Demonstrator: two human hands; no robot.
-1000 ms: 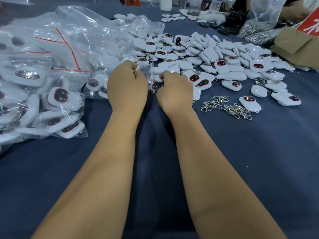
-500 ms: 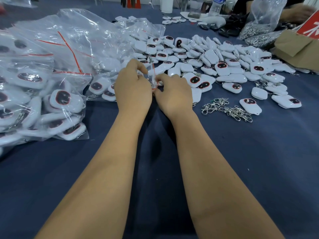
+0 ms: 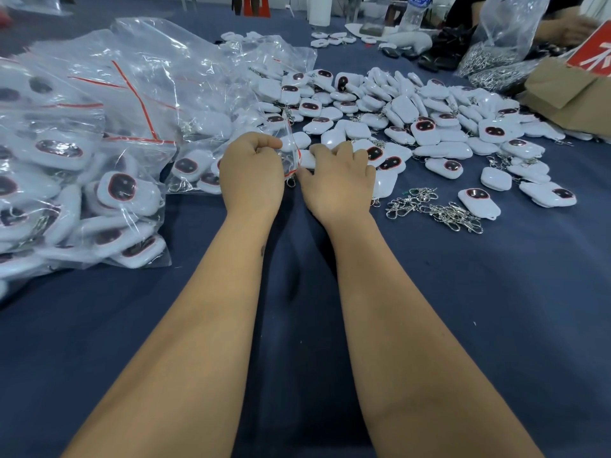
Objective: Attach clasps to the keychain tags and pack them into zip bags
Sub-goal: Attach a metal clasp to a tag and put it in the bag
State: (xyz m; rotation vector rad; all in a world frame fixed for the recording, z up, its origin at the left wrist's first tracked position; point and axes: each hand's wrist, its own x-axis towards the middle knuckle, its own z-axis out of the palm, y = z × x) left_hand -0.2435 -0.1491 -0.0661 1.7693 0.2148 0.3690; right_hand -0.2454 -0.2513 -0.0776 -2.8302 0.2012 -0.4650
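My left hand (image 3: 252, 173) pinches the red-striped mouth of a small clear zip bag (image 3: 288, 150) that lies among the tags. My right hand (image 3: 337, 180) holds a white keychain tag (image 3: 306, 159) at that mouth, fingers curled over it; its clasp dangles just below the bag. A heap of loose white tags (image 3: 426, 127) with dark red-rimmed faces spreads behind and to the right of my hands. A small pile of silver clasps (image 3: 433, 208) lies right of my right hand.
Clear bags filled with tags (image 3: 82, 180) pile up on the left of the blue tablecloth (image 3: 496, 309). At the far right stand a brown cardboard box (image 3: 568, 90), a plastic bag of metal clasps (image 3: 496, 54) and another person's hand (image 3: 572, 28).
Both hands have drawn a little toward me and closer together. The zip bag's mouth now stands between them, with the tag at its opening.
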